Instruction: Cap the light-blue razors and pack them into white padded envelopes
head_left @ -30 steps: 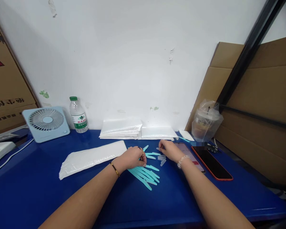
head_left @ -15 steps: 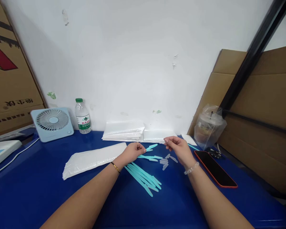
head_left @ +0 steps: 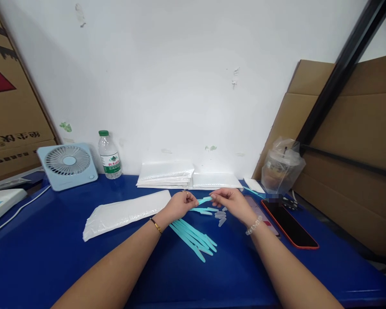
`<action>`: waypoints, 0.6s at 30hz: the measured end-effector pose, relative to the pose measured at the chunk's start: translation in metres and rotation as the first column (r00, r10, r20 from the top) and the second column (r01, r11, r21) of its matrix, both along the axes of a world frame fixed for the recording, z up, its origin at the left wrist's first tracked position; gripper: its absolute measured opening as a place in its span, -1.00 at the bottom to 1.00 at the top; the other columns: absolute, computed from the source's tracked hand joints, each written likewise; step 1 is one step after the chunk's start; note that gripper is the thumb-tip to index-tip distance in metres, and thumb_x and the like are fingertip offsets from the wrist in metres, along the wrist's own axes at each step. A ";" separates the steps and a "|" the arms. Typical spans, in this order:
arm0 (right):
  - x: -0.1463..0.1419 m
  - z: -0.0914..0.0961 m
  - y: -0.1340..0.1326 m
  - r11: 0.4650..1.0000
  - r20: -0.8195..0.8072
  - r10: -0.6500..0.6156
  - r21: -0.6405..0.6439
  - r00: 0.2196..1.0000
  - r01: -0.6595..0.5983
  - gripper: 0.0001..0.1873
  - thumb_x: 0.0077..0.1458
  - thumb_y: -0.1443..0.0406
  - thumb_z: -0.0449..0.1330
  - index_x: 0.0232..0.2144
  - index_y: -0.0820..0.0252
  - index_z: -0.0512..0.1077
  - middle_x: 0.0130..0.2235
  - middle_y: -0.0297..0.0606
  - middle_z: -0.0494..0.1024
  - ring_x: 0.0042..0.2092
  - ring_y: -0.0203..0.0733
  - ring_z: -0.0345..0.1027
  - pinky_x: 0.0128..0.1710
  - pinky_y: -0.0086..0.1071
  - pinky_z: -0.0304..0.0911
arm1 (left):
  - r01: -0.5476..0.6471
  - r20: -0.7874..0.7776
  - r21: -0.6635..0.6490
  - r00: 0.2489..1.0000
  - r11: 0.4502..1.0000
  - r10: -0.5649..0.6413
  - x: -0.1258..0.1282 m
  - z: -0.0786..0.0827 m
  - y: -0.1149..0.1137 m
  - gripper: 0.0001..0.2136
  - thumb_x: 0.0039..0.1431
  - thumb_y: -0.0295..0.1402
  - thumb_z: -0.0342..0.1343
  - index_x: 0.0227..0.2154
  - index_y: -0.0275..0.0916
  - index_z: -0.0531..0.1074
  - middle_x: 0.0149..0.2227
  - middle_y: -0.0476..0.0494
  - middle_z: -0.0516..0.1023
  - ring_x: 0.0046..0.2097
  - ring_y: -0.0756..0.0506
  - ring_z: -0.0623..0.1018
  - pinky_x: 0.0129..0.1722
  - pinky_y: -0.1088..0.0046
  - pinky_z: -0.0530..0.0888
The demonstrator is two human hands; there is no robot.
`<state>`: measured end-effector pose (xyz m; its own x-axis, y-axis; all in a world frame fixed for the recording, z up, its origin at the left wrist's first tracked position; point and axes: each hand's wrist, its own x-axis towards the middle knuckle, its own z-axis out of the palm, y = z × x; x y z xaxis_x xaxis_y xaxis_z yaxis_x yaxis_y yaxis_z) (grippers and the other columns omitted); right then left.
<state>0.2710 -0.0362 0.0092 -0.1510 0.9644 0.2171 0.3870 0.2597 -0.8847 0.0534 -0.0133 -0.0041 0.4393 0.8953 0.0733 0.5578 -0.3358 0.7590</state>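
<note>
My left hand (head_left: 182, 203) pinches a teal eyebrow razor (head_left: 204, 200) between thumb and fingers, its handle hidden in the hand. The fingertips of my right hand (head_left: 230, 203) are closed on the razor's far end; I cannot make out whether a small cap is between them. Two or so more teal razors (head_left: 206, 211) lie just below. Nearer to me is a fanned bunch of teal razors (head_left: 194, 238). Several small translucent caps (head_left: 220, 215) lie loose on the blue table (head_left: 241, 274) beside my right hand.
A white padded sleeve (head_left: 125, 214) lies left, with stacked white packets (head_left: 165, 174) against the wall. Around stand a blue fan (head_left: 69, 165), water bottle (head_left: 110, 156) and bagged drink cup (head_left: 280, 167). A red-edged phone (head_left: 291, 225) lies right, beside a pinkish phone-like slab (head_left: 265, 216).
My right hand has moved left and slightly down, and its fingertips now meet the end of the razor in my left hand. The pinkish slab now shows beside my right wrist.
</note>
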 end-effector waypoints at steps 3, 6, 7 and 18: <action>0.022 0.004 0.003 0.986 0.237 -0.151 0.104 0.960 0.129 -0.67 0.01 0.09 0.11 -0.34 0.21 0.50 -0.41 -0.22 0.55 -0.40 -0.19 0.40 -0.38 -0.36 0.27 | -0.039 -0.138 0.174 0.988 0.984 0.064 -0.001 -0.001 -0.002 -0.62 0.02 -0.02 0.00 -0.27 -0.21 0.45 -0.22 -0.16 0.46 -0.17 -0.15 0.40 -0.24 0.41 0.31; 0.044 0.003 0.006 0.980 0.494 -0.181 0.161 0.851 0.115 -0.80 -0.05 0.23 0.15 -0.36 0.14 0.52 -0.33 -0.24 0.54 -0.33 -0.16 0.37 -0.30 -0.34 0.23 | 0.005 -0.277 0.233 0.959 0.972 0.062 -0.004 -0.004 -0.003 -0.43 -0.11 0.03 0.11 -0.03 -0.15 0.34 -0.03 -0.20 0.38 0.02 -0.25 0.30 -0.09 0.33 0.26; 0.048 0.000 0.008 0.984 0.559 -0.161 0.150 0.814 0.092 -0.81 -0.10 0.28 0.18 -0.36 0.12 0.52 -0.30 -0.24 0.54 -0.30 -0.15 0.36 -0.28 -0.35 0.22 | 0.022 -0.310 0.228 0.949 0.973 0.051 -0.005 -0.006 -0.002 -0.40 -0.12 0.02 0.13 -0.01 -0.15 0.31 -0.02 -0.21 0.37 0.03 -0.26 0.29 -0.08 0.31 0.25; 0.041 -0.018 0.017 0.994 0.569 -0.109 0.067 0.815 0.086 -0.92 -0.10 0.29 0.19 -0.57 0.15 0.38 -0.49 -0.29 0.47 -0.45 -0.25 0.30 -0.48 -0.42 0.12 | 0.074 -0.271 0.238 0.963 0.969 -0.007 -0.008 0.003 -0.002 -0.66 -0.02 -0.15 0.10 -0.16 -0.11 0.43 -0.12 -0.12 0.43 -0.07 -0.18 0.36 -0.13 0.38 0.27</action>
